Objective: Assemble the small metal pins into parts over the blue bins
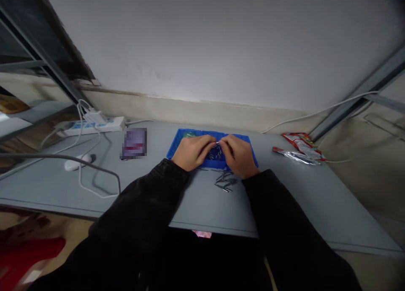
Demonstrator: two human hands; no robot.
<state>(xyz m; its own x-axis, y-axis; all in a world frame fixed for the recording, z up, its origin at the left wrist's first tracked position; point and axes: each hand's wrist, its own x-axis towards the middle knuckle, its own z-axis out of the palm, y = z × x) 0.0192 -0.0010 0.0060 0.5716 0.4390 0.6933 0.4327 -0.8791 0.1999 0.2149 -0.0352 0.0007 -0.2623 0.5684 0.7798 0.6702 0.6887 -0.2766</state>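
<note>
Over a blue divided tray (172, 146), my left hand (191, 152) and my right hand (239, 154) meet with fingertips pinched close together. Between them shows a short, shiny metal rod (217, 143), one end at each hand; its exact kind is too small to tell. The tray's middle compartment holds several small silvery pins (218, 152). Something green in clear plastic (189, 134) lies in the left compartment, partly behind my left hand. My right hand covers much of the right compartment. In front of the tray, several dark metal pins (225, 181) lie loose in a pile.
On the grey table (202, 206), a white power strip (110, 125) with plugs and cables stands at the back left. Near it are a blurred purple packet (134, 142) and a white device (77, 162). Red snack wrappers (303, 145) lie right. A wall closes the back.
</note>
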